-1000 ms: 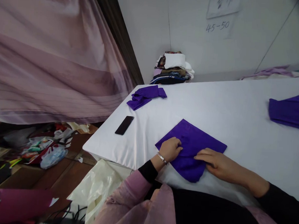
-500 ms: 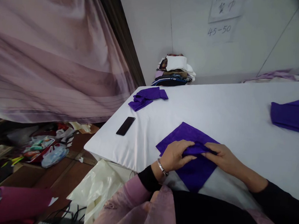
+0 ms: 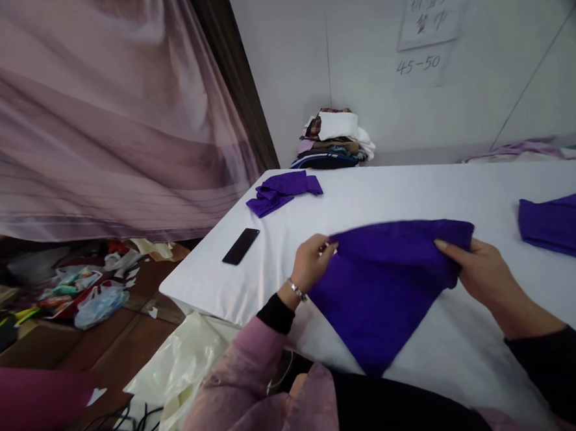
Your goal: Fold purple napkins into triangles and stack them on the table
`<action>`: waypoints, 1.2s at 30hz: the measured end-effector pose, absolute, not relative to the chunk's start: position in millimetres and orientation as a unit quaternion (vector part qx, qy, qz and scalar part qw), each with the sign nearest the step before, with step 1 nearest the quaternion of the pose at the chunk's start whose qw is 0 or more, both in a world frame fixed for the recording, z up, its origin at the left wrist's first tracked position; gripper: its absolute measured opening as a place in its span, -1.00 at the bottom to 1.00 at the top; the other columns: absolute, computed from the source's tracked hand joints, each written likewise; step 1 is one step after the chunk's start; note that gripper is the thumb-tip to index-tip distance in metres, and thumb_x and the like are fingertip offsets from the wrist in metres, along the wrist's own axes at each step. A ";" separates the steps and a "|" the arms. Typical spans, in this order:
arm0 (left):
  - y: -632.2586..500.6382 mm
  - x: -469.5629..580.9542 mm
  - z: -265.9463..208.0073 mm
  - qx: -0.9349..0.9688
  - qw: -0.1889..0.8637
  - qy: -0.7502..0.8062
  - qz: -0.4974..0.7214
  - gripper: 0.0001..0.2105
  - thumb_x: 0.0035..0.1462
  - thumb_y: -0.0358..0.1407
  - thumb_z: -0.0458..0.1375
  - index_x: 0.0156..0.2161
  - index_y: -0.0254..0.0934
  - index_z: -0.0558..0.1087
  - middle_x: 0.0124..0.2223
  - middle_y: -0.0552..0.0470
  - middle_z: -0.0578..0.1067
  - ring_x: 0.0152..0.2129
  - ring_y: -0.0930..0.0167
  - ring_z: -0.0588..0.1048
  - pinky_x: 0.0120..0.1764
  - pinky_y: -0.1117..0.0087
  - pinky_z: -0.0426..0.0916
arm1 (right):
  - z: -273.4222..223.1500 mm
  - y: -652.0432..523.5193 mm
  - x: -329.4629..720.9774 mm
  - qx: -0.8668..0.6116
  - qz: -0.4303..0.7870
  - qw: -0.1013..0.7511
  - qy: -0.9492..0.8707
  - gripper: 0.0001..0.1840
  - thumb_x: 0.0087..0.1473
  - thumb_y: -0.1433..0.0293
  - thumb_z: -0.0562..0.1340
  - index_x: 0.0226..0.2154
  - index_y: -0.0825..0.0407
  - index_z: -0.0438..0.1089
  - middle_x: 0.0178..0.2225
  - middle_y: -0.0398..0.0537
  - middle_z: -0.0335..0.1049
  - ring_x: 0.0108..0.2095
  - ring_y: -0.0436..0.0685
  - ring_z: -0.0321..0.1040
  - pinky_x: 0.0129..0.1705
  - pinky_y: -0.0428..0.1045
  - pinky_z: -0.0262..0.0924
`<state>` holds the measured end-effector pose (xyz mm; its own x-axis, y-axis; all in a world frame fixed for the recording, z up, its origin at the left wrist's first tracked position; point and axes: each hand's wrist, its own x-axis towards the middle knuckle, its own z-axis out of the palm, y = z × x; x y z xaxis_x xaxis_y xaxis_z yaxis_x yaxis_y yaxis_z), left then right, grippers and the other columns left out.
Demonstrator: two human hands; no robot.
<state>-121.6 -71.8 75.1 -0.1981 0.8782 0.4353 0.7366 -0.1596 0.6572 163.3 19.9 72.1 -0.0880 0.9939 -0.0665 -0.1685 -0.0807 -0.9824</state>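
Note:
A purple cloth napkin (image 3: 380,306) is stretched between my hands at the near side of the white-covered table (image 3: 273,292). Its lower corner points toward me at the table's edge, and a band of fabric runs across the top. My left hand (image 3: 312,259), with a silver bracelet at the wrist, pinches the upper left end. At the upper right end, my right hand (image 3: 484,273) grips the fabric with the thumb on top and the other fingers hidden behind it.
A crumpled purple cloth (image 3: 284,190) and a black phone (image 3: 240,246) lie on the left of the table; a folded purple cloth (image 3: 561,222) lies far right. Stacked clothes (image 3: 335,140) stand by the wall. A curtain (image 3: 103,113) hangs left, above plastic bags (image 3: 100,305) on the floor.
My hands have moved apart, left hand to the left and right hand to the right. The napkin's bunched middle is now drawn out into a raised band between them.

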 end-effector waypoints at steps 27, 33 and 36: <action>-119.8 -3.0 28.2 0.786 0.173 0.582 0.114 -0.72 -0.09 -0.12 0.29 -0.31 -0.23 0.40 -0.24 -0.01 0.43 -0.25 0.27 0.37 -0.22 0.26 0.29 | 2.0 88.5 227.3 -0.568 0.538 0.497 -0.375 -0.59 -0.17 0.55 0.29 -0.17 0.12 0.34 -0.58 -0.17 0.33 -0.64 -0.02 0.26 -0.69 -0.12 0.24; -119.9 -10.2 30.9 0.766 0.213 0.584 0.164 -0.96 0.04 -0.35 0.14 -0.43 -0.22 0.41 -0.35 0.06 0.44 -0.35 0.39 0.40 -0.29 0.40 0.28 | 7.2 86.9 226.1 -0.560 0.543 0.493 -0.385 -0.74 -0.16 0.55 0.29 -0.32 0.07 0.35 -0.58 -0.12 0.37 -0.63 0.00 0.30 -0.71 -0.13 0.20; -119.0 -18.1 37.4 0.745 0.252 0.584 0.199 -0.86 0.10 -0.31 0.09 -0.47 -0.21 0.43 -0.39 0.08 0.45 -0.40 0.44 0.41 -0.32 0.43 0.27 | 8.3 85.9 227.5 -0.570 0.529 0.495 -0.386 -0.75 -0.15 0.52 0.31 -0.33 0.05 0.34 -0.59 -0.13 0.37 -0.63 0.03 0.32 -0.72 -0.13 0.18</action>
